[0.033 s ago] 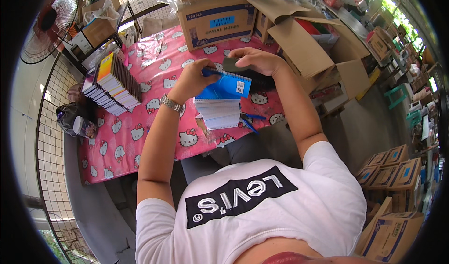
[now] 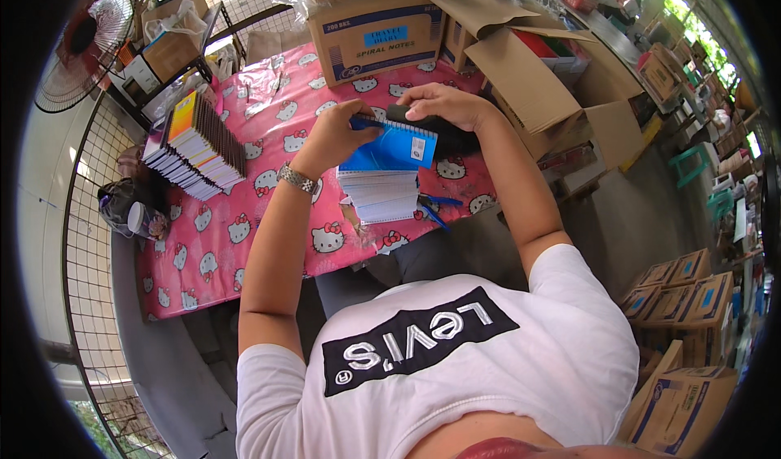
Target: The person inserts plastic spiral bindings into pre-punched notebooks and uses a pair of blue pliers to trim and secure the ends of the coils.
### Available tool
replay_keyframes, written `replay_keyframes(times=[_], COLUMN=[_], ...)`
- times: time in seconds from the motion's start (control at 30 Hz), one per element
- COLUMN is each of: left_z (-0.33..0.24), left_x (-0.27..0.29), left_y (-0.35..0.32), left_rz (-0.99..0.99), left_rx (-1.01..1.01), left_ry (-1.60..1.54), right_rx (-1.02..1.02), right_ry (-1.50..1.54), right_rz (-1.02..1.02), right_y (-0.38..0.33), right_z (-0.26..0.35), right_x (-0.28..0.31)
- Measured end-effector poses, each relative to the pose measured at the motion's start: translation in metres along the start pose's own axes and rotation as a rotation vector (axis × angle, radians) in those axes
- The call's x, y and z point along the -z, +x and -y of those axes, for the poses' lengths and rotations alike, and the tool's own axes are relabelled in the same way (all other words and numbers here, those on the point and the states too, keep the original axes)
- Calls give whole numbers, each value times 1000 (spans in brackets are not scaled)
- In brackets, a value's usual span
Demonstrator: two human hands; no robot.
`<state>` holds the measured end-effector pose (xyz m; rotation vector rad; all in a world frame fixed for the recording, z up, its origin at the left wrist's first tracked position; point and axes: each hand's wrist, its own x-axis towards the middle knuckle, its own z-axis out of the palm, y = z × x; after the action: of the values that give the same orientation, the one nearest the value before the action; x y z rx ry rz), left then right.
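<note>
A blue-covered spiral notebook (image 2: pixel 389 151) lies on top of a stack of white-paged notebooks (image 2: pixel 381 197) at the table's middle. My left hand (image 2: pixel 340 136) pinches the notebook's upper left corner between thumb and fingers. At its spiral-bound upper edge, my right hand (image 2: pixel 443 107) is closed on a small dark flat piece (image 2: pixel 397 114), whose kind I cannot make out. A black item (image 2: pixel 457 140) lies partly hidden below the right wrist. Blue-handled pliers or cutters (image 2: pixel 435 208) rest just right of the stack.
Stacked notebooks (image 2: pixel 195 150) with orange, yellow and dark covers stand at left, near a white cup (image 2: pixel 146 221). A closed carton (image 2: pixel 374 44) stands at the table's back, with an open carton (image 2: pixel 553 93) at right. Pink patterned cloth (image 2: pixel 281 215) covers the table.
The dark piece in my right hand has tilted, so less of its face shows. My right fingers have shifted slightly; my left hand stays on the notebook.
</note>
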<state>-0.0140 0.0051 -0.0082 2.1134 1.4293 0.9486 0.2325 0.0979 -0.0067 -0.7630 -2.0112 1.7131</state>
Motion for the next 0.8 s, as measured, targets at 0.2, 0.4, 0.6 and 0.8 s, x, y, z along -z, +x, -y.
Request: replay_keyframes(times=[0.2, 0.4, 0.6, 0.8], left_z=[-11, 9, -7, 4], left_x=[0, -27, -31, -40], left_y=[-2, -22, -24, -22], left_rz=[-105, -383, -402, -388], left_rx=[191, 201, 277, 225], left_ry=[-320, -596, -536, -520], right_rx=[-386, -142, -150, -3], right_ry=[-908, -1288, -1070, -947], right_rz=[-903, -989, -531, -716], right_y=[-82, -112, -112, -112], right_z=[-177, -252, -254, -231], right_x=[41, -66, -105, -98])
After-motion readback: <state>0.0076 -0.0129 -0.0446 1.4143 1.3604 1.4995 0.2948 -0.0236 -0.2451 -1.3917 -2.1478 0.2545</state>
